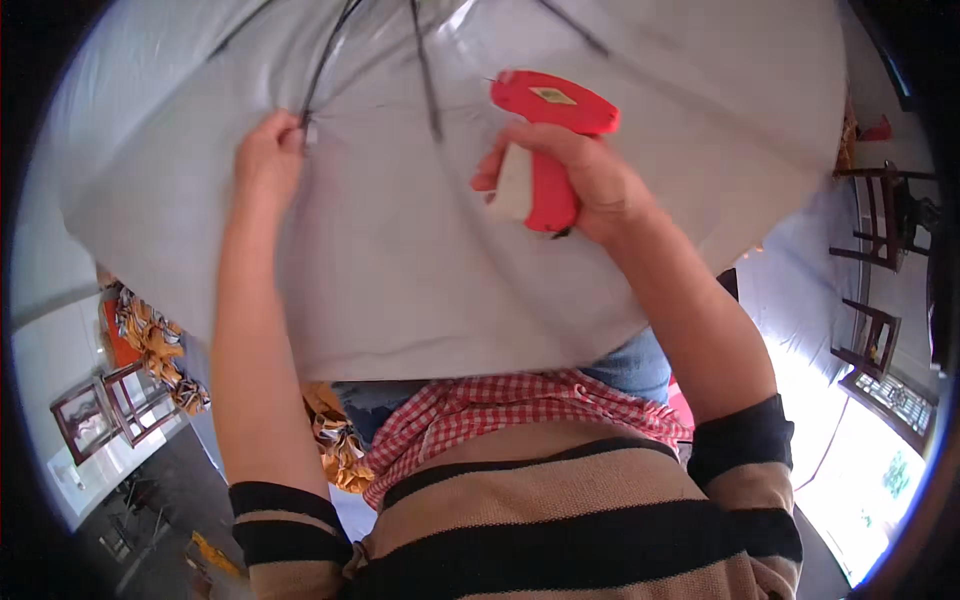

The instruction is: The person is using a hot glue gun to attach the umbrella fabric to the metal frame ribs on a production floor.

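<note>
Head view, single frame.

Item 1: tagging gun (545, 140). Red plastic body, pistol shape, with a pale cream trigger panel along the front of the grip and a small diamond-shaped label on the upper housing. A thin needle projects from the nose toward the left. The gun is held above the grey sheet, upper centre of the view, nose pointing left.

Item 2: right hand (585, 175). Clenched around the grip of the tagging gun, fingers wrapped over the cream trigger panel, thumb side behind the handle. Forearm bare, running down to a rolled sleeve with black and tan stripes.

Item 3: left hand (268, 155). Closed in a pinch on a fold of the grey sheet, at the spot where a dark cord meets the cloth; a small white piece shows just beside the fingertips, too small to identify. Forearm bare, same striped sleeve at the lower edge.

Item 4: grey sheet (420, 270). Pale grey, smooth, slightly glossy, spread wide across the upper half of the view and over the person's lap. Several dark cords (425, 70) fan across its top.

Item 5: red-and-white checked cloth (500, 410), bunched at the waist below the sheet's lower edge, blue denim beside it.

Item 6: surroundings. Dark wooden chairs (880, 215) at right; patterned yellow fabric (150, 335) at left.
</note>
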The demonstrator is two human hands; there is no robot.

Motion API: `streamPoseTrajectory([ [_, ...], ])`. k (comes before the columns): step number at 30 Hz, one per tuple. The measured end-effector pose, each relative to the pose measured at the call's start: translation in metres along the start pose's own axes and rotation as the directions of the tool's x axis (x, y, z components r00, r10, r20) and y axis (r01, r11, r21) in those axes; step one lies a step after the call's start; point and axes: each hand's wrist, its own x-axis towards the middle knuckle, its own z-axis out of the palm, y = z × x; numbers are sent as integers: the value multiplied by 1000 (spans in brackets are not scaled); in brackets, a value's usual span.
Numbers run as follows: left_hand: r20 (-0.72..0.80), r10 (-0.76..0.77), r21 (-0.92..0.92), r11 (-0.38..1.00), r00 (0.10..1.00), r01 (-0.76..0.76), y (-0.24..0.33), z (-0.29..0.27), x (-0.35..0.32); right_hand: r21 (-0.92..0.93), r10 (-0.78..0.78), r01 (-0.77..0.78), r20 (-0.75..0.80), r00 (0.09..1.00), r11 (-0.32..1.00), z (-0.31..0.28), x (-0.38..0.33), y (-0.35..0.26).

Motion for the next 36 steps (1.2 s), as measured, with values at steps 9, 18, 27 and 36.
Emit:
streamPoseTrajectory([
  [9, -186, 165, 316, 944, 969, -100, 77, 81, -47, 47, 106, -103, -56, 993, 994, 9, 11, 42],
  [18, -244, -15, -347, 935, 970, -73, 68, 95, -56, -2, 79, -79, -80, 994, 997, 17, 34, 37],
  [27, 17, -218, -715, 679, 976, 164, 72, 86, -63, 81, 95, -96, 15, 995, 992, 7, 34, 41],
  [36, 87, -220, -780, 592, 972, 203, 73, 87, -62, 79, 117, -129, 148, 982, 988, 2, 39, 41],
])
